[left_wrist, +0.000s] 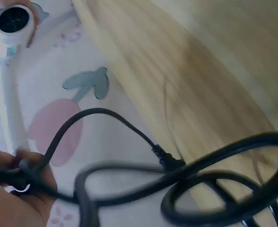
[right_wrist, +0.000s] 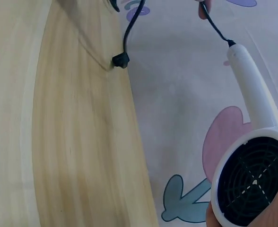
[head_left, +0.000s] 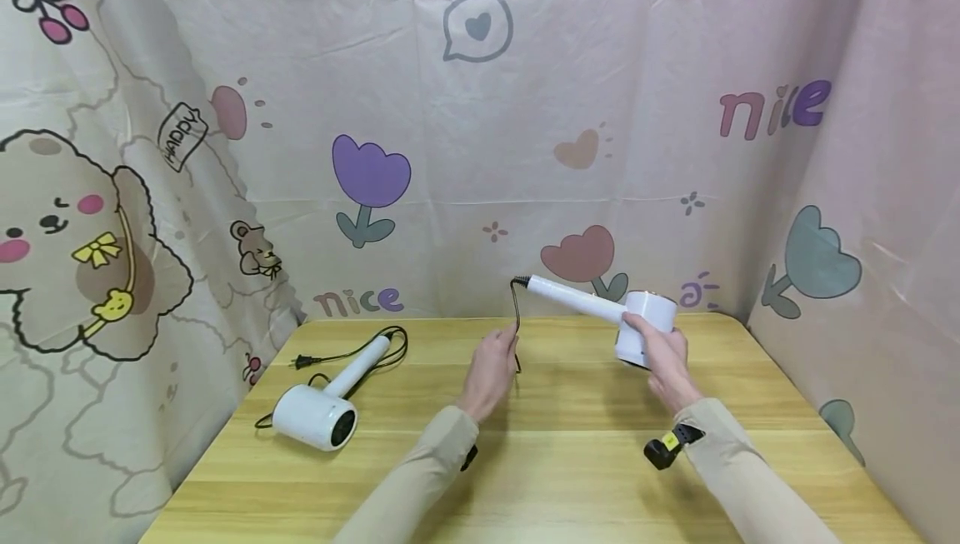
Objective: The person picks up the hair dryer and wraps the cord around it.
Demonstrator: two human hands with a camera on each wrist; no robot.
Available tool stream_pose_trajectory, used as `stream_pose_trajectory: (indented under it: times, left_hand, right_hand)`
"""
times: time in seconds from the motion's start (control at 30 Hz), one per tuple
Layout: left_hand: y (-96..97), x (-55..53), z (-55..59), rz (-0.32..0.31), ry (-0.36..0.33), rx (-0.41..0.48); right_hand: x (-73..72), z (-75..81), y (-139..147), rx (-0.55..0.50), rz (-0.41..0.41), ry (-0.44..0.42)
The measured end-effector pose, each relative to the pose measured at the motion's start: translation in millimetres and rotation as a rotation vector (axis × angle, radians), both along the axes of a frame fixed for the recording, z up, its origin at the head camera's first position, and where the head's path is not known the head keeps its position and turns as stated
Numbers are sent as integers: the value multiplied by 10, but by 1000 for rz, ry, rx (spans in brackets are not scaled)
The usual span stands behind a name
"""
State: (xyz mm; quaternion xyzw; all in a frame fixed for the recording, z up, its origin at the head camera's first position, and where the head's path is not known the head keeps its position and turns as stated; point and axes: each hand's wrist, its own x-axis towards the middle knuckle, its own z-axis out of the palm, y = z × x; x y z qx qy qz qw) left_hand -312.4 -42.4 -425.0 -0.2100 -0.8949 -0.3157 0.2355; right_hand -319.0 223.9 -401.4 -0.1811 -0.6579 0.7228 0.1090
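My right hand (head_left: 663, 356) grips a white hair dryer (head_left: 573, 298) by its barrel, above the right part of the table, with the handle pointing left. Its round black grille (right_wrist: 255, 182) shows in the right wrist view. From the handle's end a black cord (head_left: 516, 304) drops to my left hand (head_left: 491, 369), whose fingers pinch it. Loops of that cord (left_wrist: 224, 151) hang from the hand in the left wrist view, blurred up close. The plug (right_wrist: 121, 60) dangles near the table's far edge.
A second white hair dryer (head_left: 311, 417) lies on the left of the wooden table (head_left: 570, 477), its black cord looped behind the handle and its plug (head_left: 303, 361) pointing left. A patterned curtain (head_left: 465, 152) stands behind the table and along both sides.
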Motion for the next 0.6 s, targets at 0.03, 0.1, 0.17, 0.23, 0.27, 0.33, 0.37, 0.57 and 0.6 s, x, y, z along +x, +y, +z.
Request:
stream_pose_trajectory:
  times: [0.03, 0.1, 0.17, 0.23, 0.27, 0.33, 0.37, 0.57, 0.6]
  left_hand:
    - [-4, -28, -10, -4, 2, 8]
    - [-20, -76, -32, 3, 7, -16]
    - [-43, -101, -50, 16, 11, -93]
    - [-67, -121, -54, 25, 31, -203]
    - [-79, -128, -48, 21, 48, -254]
    - [-97, -139, -9, -3, 89, -335]
    - [-104, -148, 16, -23, 114, -362]
    - [-143, -237, 229, -143, 242, -228]
    - [-154, -252, 261, -156, 257, -178]
  right_hand:
    - [-4, 7, -2, -2, -3, 3]
    - [-1, 30, -14, 27, -3, 20]
    - [9, 49, -14, 86, -1, 47]
    - [25, 73, -12, 159, 3, 79]
    - [32, 85, -11, 204, 3, 93]
    - [40, 103, 1, 286, 6, 115]
    - [45, 112, 6, 326, 8, 121]
    - [35, 115, 65, 429, 123, 124]
    - [27, 109, 79, 421, 152, 127]
